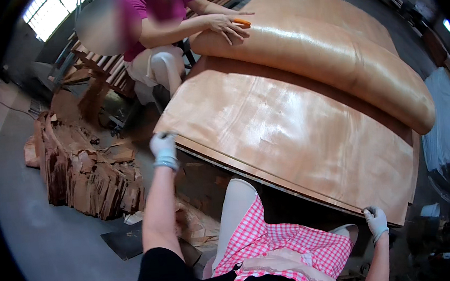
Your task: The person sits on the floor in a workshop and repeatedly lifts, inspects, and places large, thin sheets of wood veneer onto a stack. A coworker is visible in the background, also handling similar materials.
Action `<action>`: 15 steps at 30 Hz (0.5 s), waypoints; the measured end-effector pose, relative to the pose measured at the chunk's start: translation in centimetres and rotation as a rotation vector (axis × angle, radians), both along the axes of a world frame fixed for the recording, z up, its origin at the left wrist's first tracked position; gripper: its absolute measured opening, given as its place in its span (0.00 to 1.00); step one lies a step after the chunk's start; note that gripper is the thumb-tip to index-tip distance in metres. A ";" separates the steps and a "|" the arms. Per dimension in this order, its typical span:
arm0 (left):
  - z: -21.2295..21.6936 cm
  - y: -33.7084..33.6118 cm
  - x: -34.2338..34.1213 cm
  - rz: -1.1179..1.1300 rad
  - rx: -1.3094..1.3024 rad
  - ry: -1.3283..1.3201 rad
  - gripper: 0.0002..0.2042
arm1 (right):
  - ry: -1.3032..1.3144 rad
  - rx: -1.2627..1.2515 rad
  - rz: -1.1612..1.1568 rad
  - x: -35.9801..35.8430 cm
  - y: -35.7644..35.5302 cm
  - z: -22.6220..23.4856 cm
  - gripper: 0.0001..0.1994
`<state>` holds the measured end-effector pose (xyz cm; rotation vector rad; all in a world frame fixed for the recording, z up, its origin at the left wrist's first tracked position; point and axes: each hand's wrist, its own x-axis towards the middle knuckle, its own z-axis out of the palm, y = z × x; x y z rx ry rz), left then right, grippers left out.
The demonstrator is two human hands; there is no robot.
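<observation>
left hand (163,146), 9 o'clock: fingers curled closed on wood veneer sheet (287,130) edge | right hand (375,221), 4 o'clock: same grip | sheet: centre toward 2 o'clock | even tension beats yanking tbh

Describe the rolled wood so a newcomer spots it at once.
Find the broad, flat tan wood sheet, its near edge at the person's gloved left hand and right hand. Across it lies the roll, a co-worker's hand on its left end. Unlike that sheet, it bulges up like a thick tube.
</observation>
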<state>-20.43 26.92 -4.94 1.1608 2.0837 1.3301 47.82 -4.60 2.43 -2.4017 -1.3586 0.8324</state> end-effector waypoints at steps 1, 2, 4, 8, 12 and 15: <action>0.0 1.1 -2.1 -0.022 0.005 0.072 0.03 | -0.055 0.006 0.013 0.3 -0.1 -0.5 0.10; -0.5 2.0 -4.5 -0.005 -0.061 0.107 0.04 | -0.104 0.009 0.031 0.5 0.2 -1.0 0.11; -2.0 3.1 -6.5 0.025 -0.175 0.192 0.08 | -0.151 -0.002 0.019 -0.2 0.9 -1.0 0.15; -4.5 4.4 -6.1 -0.010 -0.291 0.297 0.14 | -0.151 -0.137 0.037 -0.9 2.2 -1.8 0.19; -6.0 4.3 -9.7 -0.089 -0.301 0.108 0.14 | -0.090 -0.352 -0.018 -2.4 5.2 -1.7 0.21; -4.0 3.9 -8.9 -0.102 -0.320 -0.063 0.15 | -0.163 -0.304 0.059 -2.0 6.2 -2.5 0.23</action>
